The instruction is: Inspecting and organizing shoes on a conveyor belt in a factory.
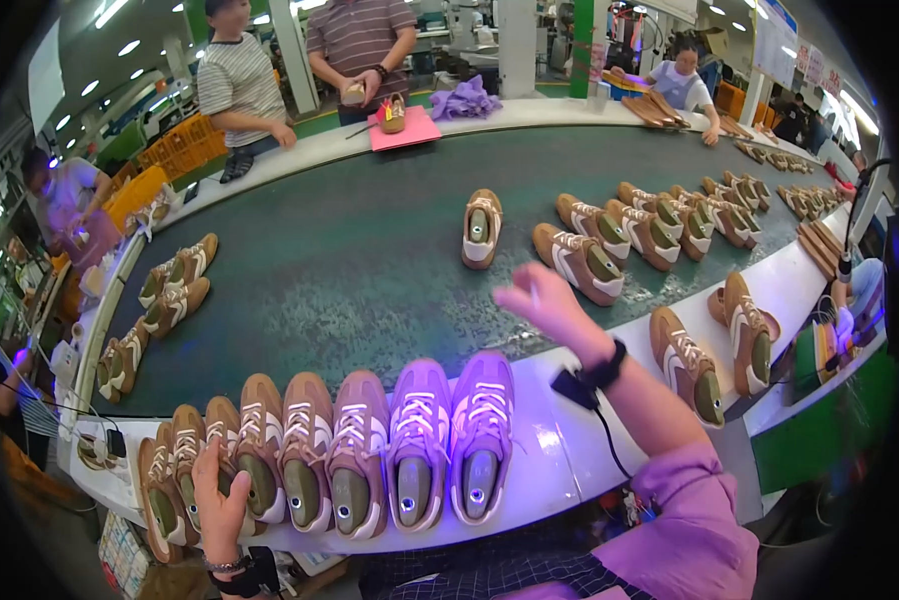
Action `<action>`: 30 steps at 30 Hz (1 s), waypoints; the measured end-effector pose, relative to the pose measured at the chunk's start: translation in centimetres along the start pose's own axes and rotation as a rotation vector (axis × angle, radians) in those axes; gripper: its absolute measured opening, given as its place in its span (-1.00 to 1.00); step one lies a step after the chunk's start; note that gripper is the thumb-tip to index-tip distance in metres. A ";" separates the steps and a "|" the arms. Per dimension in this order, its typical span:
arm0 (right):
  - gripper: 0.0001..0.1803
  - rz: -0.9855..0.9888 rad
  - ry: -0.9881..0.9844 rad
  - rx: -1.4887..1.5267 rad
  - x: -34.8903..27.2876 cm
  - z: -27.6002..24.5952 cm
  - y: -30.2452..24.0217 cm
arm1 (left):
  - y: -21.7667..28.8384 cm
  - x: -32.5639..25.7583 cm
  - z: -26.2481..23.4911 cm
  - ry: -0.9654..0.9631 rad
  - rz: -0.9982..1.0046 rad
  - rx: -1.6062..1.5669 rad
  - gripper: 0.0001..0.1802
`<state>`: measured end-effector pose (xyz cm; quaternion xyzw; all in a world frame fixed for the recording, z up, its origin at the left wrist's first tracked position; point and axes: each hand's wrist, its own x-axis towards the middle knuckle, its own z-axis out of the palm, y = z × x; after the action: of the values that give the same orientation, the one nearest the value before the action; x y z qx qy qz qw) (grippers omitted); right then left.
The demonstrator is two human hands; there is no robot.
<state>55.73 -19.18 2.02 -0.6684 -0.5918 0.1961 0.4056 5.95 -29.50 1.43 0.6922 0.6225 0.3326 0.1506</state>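
A row of tan shoes (357, 430) stood side by side along the near white ledge (544, 455), toes pointing away and olive inserts filling the openings. The left hand (221, 500) was at the row's left part, its thumb and fingers apart, in front of the shoes there; whether the fingertips touched one could not be told. To the right of that grip the row ran on, its last two shoes bathed in violet light.

The right hand (544, 305) reached over the dark green belt (359, 290) with its thumb and fingers apart. Just beyond it and slightly to its left, a lone tan shoe (481, 232) sat on the belt, toe away, clear of the fingers. Right of this hand began a group of similar shoes (579, 262), which stretched off along the belt. Nearer and further right, more shoes (684, 362) rested on the ledge. A dark wristband (605, 368) with a cable circled the right wrist.

Well to the left of both hands, several shoes (177, 300) lay at the belt's far left. Across the belt from the hands, a pink board (406, 136) and a purple cloth (466, 99) lay on the far ledge, where a person in a striped shirt (359, 45) held a small object.
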 end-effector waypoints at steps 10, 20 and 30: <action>-0.11 0.515 0.266 -0.008 19.4 11.8 9.2 | 3.8 0.2 -0.4 0.001 -0.030 0.140 -0.35; -0.49 0.438 -0.103 1.240 11.8 2.4 6.8 | 9.1 3.5 -0.7 -0.230 -0.008 -0.609 -0.45; -0.27 -0.049 -0.106 1.001 -13.3 -4.6 -2.4 | 22.3 10.0 11.2 -0.812 0.116 -0.832 -0.15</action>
<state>54.70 -33.29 3.70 -0.3671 -0.4603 0.4800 0.6504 30.23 -21.60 9.77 0.6798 0.2933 0.2649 0.6178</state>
